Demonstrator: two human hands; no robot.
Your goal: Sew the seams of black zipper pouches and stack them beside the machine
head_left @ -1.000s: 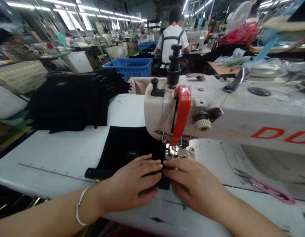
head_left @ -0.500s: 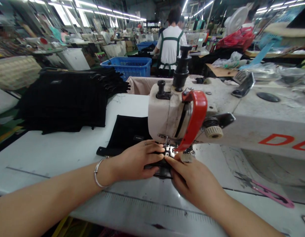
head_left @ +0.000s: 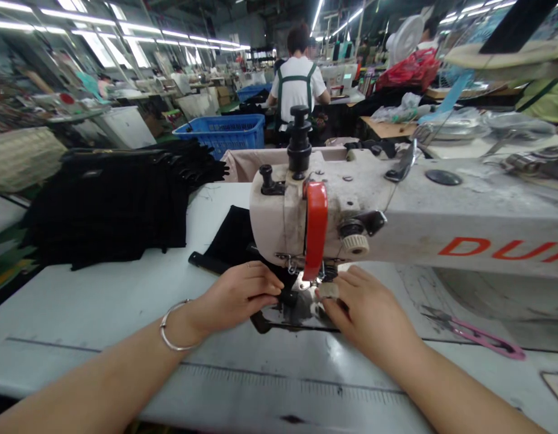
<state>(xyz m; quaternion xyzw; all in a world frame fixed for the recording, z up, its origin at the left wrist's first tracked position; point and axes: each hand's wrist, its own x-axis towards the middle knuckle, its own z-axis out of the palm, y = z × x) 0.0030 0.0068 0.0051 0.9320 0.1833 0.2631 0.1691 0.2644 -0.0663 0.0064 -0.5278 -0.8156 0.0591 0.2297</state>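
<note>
A black fabric piece (head_left: 229, 238) lies on the white table, partly under the head of a sewing machine (head_left: 279, 211) with a red guard. My left hand (head_left: 243, 292), a bracelet at its wrist, pinches the near edge of this fabric left of the needle area. Just right of the presser foot is my right hand (head_left: 367, 307), its fingers bent and a wrapped band on one finger. The tips of its fingers are close to the machine's foot, and what they hold, if anything, cannot be made out.
Stacked black fabric pieces (head_left: 107, 205) fill the table's back left. Pink-handled thread snips (head_left: 487, 339) lie at the right. Behind the table stand a blue basket (head_left: 227, 132) and a person in a white shirt (head_left: 297, 87). A ruler scale marks the front edge.
The fabric has turned, and its near edge has come out from under the foot. My left hand has closed on that edge. My right hand has moved apart from the left. The view has shifted.
</note>
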